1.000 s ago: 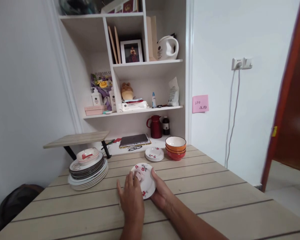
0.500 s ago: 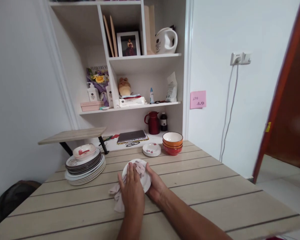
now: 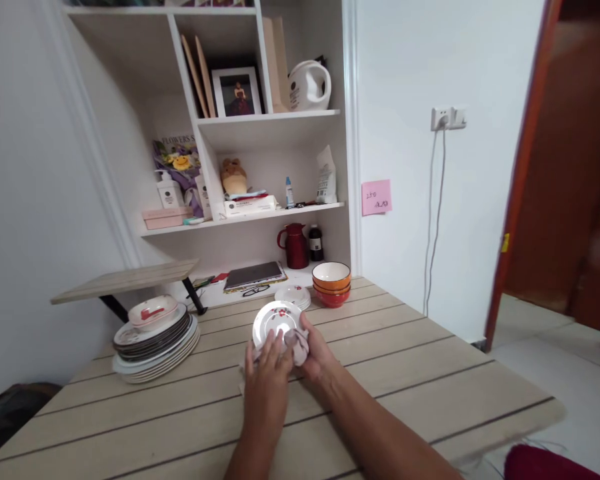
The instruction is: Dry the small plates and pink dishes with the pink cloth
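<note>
White plate [image 3: 271, 321]: right hand [image 3: 320, 355] grips its rim toward table's [image 3: 410, 360] right edge; splayed left hand [image 3: 267, 380] apparently presses cloth [image 3: 301, 347].

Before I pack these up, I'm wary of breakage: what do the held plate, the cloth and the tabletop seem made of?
Held plate: probably glazed ceramic; its white, flower-printed surface shows bright highlights.
Cloth: likely soft, matt fabric; it bunches in folds. Fibre unclear.
Tabletop: wood or wood-look laminate, low sheen; pale surface with dark lines. Which is unclear.
</note>
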The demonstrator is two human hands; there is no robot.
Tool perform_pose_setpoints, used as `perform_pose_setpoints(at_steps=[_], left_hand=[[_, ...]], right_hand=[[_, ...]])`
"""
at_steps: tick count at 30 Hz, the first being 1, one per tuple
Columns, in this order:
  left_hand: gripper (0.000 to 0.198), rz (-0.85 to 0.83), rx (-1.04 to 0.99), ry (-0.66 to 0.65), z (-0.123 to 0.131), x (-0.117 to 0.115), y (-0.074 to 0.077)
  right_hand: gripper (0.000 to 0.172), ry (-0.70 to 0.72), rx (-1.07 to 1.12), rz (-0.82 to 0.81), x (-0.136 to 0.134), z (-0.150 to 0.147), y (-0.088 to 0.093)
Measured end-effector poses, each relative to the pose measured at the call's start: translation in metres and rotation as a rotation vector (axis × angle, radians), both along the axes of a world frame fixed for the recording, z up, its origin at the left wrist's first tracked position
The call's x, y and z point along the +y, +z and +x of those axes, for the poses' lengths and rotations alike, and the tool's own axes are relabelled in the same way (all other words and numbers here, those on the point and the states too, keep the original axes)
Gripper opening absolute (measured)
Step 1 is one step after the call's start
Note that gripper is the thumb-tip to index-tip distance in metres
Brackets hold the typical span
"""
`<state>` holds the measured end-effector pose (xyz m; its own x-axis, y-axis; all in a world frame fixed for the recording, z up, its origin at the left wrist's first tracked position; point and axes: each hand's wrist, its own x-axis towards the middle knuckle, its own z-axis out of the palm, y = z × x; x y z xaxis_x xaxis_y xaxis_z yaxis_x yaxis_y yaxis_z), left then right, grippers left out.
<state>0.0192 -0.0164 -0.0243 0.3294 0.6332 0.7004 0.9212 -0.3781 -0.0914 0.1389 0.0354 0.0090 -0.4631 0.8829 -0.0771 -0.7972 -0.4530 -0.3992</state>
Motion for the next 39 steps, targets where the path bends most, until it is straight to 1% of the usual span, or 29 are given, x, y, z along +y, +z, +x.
perform_pose_setpoints(at_steps=[2,4,7,10,13,15,17,19,21,24,27,29,32,35,37,39], left_hand=[[0.055,-0.021,-0.060,0.147,-0.004,-0.002,0.005],[0.053,-0.041,-0.110,0.249,-0.006,-0.004,0.007],[0.050,-0.058,-0.155,0.302,-0.008,-0.005,0.004],[0.049,-0.040,-0.229,0.315,-0.007,-0.001,0.000],[0.046,0.028,-0.379,0.291,-0.010,0.003,0.001],[0.048,0.107,-0.480,0.275,-0.014,0.004,0.003],[0.047,0.160,-0.500,0.269,-0.019,0.005,0.005],[0.044,0.131,-0.426,0.243,-0.022,0.007,0.005],[0.048,0.051,-0.341,0.202,-0.022,0.009,0.004],[0.054,-0.061,-0.281,0.154,-0.019,0.012,0.003],[0.055,-0.144,-0.216,0.047,-0.015,0.012,0.005],[0.057,-0.178,-0.174,-0.036,-0.014,0.011,0.007],[0.060,-0.207,-0.131,-0.126,-0.013,0.009,0.008],[0.059,-0.209,-0.088,-0.185,-0.012,0.009,0.008],[0.058,-0.176,-0.067,-0.188,-0.011,0.007,0.007],[0.056,-0.104,-0.066,-0.144,-0.010,0.005,0.005]], right_hand=[[0.053,-0.029,-0.011,0.027,-0.003,-0.004,0.001],[0.050,-0.019,-0.040,0.082,-0.006,-0.009,-0.002],[0.051,0.029,-0.104,0.163,-0.010,-0.018,-0.011],[0.048,0.025,-0.143,0.160,-0.011,-0.026,-0.021],[0.046,0.024,-0.132,0.132,-0.012,-0.032,-0.024],[0.048,0.043,-0.153,0.094,-0.015,-0.035,-0.023],[0.050,0.070,-0.176,0.058,-0.018,-0.037,-0.020],[0.049,0.073,-0.178,0.047,-0.019,-0.036,-0.018],[0.048,0.053,-0.189,0.047,-0.020,-0.035,-0.017],[0.049,0.043,-0.200,0.061,-0.017,-0.032,-0.018],[0.051,0.041,-0.185,0.071,-0.012,-0.027,-0.017],[0.053,0.041,-0.220,0.043,-0.009,-0.022,-0.015],[0.056,0.044,-0.257,-0.003,-0.005,-0.013,-0.010],[0.058,0.032,-0.189,-0.013,0.001,-0.005,-0.006],[0.059,0.034,-0.141,0.000,0.004,0.000,-0.004],[0.061,0.042,-0.118,0.024,0.006,0.003,-0.003]])
